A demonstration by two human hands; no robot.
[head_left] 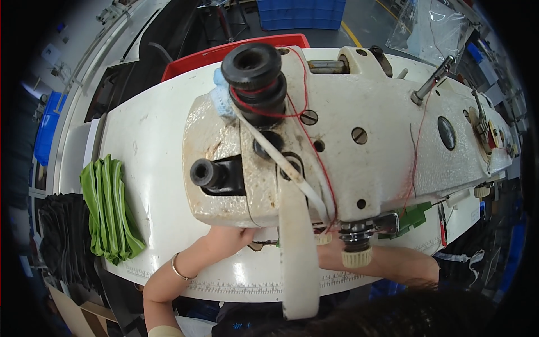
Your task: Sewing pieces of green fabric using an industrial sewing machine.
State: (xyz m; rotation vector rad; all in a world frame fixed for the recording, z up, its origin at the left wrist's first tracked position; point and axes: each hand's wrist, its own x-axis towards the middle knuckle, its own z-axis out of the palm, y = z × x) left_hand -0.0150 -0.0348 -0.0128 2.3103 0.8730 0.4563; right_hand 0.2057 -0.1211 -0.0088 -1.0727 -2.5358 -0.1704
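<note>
A white sewing machine (387,106) with red thread (323,151) strung over its black knobs fills the middle. My left hand (229,240), with a bangle at the wrist, reaches in under the machine's left end. Its fingers are hidden there. From the right comes my right forearm (387,263); my right hand (330,253) lies beneath the machine, mostly covered by it and by a broad off-white strip (298,253) hanging down in front. What either hand touches cannot be seen.
On the white table (154,146), folded green fabric strips (109,210) lie at the left beside a black fabric stack (66,238). A red tray (185,60) and a blue crate (302,14) stand behind. Right of the machine are a green piece (414,219) and red-handled tool (443,227).
</note>
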